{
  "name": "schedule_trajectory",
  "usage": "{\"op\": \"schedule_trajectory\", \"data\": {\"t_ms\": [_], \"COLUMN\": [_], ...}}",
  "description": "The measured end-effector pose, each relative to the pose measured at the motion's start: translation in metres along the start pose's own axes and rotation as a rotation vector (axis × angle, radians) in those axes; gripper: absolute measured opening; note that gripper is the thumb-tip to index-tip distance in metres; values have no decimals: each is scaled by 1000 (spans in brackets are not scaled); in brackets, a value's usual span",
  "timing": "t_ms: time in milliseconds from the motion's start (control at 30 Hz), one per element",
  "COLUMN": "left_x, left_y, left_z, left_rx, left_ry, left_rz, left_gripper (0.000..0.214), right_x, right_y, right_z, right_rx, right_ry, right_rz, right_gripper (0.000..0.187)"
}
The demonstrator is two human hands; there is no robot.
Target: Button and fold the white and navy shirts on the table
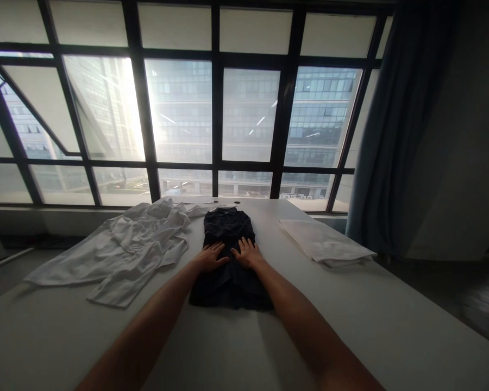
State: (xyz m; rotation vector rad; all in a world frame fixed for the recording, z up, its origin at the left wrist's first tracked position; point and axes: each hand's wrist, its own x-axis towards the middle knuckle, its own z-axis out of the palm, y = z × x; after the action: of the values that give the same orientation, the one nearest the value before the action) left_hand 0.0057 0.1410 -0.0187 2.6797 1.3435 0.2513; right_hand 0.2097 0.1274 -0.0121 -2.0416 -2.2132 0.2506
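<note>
A dark folded shirt (pixel 228 225) lies collar-away in the middle of the pale table (pixel 244 347). My left hand (pixel 210 256) rests flat on its middle, fingers stretched out and apart. My right hand (pixel 248 253) lies flat right beside it on the same cloth, fingers spread. The two hands almost touch at the fingertips. Neither hand holds anything; both press palm-down on the dark shirt.
A crumpled white shirt (pixel 124 250) sprawls on the table to the left. A folded white garment (pixel 324 241) sits at the right. A large black-framed window (pixel 214 108) stands behind the table, and a dark curtain (pixel 395 130) hangs at the right.
</note>
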Motion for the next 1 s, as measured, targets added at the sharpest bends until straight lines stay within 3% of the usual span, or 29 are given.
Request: {"op": "schedule_trajectory", "data": {"t_ms": [233,400,533,833,1000], "left_x": [-81,-118,-132,-151,-148], "left_y": [46,69,78,94,89], "left_z": [-9,-5,-4,-18,-16], "left_rx": [21,0,-10,-14,-35], "left_ry": [-81,-74,-76,-294,-287], "left_rz": [44,107,160,139,162], "left_gripper": [83,76,74,83,84], "right_x": [-91,-134,-151,-166,-165], "right_y": [4,3,0,-12,-14], "right_z": [-5,-2,-3,-25,-19], "right_rx": [18,-21,-7,43,80], "right_ry": [-63,-37,-35,-213,-96], "right_rz": [-56,-88,-189,-316,-316], "right_gripper": [81,78,75,76,76]}}
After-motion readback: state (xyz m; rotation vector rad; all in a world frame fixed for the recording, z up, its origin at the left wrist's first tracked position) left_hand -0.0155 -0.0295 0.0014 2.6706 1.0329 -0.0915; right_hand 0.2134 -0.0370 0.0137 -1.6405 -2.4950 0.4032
